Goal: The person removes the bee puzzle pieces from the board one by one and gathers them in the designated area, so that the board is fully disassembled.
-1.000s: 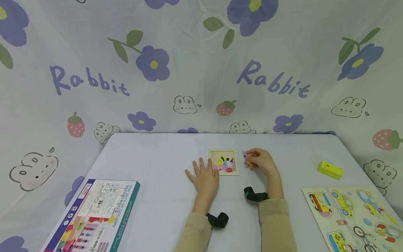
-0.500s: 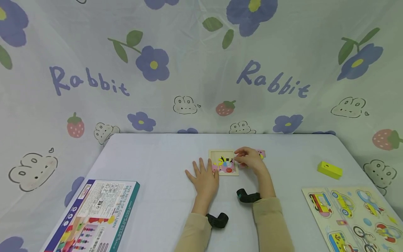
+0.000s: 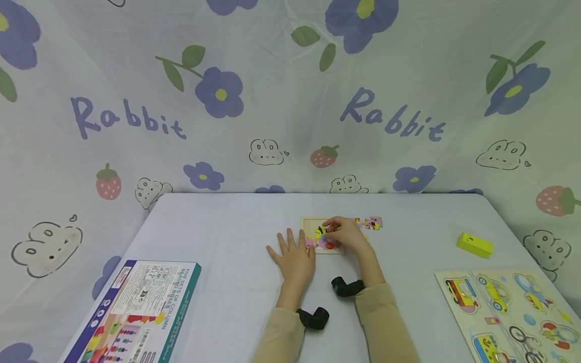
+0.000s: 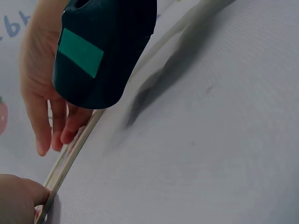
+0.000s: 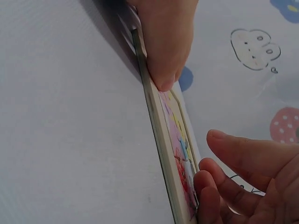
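In the head view a small square wooden puzzle tray lies mid-table, with pink, yellow and red picture pieces in its lower part. My left hand lies flat with spread fingers, its thumb side on the tray's left edge. Over the tray's right side is my right hand. In the right wrist view, the thumb and fingertips of that hand stand apart, the fingertips touching the tray's surface; I see no piece between them. Loose pink puzzle pieces lie right of the tray, partly behind the right hand.
A yellow block lies on the right of the white table. A wooden vehicle puzzle board is at the front right. At the front left lies a flat printed box. A patterned curtain hangs behind.
My right hand has moved left from the loose pieces to over the tray, uncovering more of those pieces. The left hand has stayed in place.
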Available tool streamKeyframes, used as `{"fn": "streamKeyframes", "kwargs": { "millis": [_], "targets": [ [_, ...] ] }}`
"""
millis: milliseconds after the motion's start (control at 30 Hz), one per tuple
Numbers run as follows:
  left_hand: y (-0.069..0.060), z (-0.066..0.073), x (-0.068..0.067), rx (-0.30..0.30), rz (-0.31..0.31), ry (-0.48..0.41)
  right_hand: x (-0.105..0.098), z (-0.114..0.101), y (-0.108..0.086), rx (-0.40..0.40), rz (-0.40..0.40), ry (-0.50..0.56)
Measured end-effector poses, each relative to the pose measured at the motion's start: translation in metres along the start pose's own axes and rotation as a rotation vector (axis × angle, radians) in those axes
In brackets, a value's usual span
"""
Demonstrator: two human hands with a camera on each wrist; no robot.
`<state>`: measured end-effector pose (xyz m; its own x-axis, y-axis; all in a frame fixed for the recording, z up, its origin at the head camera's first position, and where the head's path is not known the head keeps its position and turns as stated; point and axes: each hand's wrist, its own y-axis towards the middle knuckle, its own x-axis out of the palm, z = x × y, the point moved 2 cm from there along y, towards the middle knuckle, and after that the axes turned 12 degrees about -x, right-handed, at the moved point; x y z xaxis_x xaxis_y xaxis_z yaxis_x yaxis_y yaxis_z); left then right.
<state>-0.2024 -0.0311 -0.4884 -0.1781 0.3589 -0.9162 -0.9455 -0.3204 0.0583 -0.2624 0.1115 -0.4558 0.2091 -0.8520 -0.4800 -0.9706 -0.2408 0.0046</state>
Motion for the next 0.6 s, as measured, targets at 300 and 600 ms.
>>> {"fn": "streamKeyframes", "kwargs": {
  "millis": [300, 600],
  "targets": [
    [0.0, -0.001, 0.001, 0.006, 0.0, 0.001, 0.01, 0.002, 0.003, -0.019, -0.043, -0.089],
    [0.0, 0.0, 0.0, 0.007, 0.001, 0.003, 0.016, 0.006, 0.006, -0.083, -0.091, -0.337]
  ]
}}
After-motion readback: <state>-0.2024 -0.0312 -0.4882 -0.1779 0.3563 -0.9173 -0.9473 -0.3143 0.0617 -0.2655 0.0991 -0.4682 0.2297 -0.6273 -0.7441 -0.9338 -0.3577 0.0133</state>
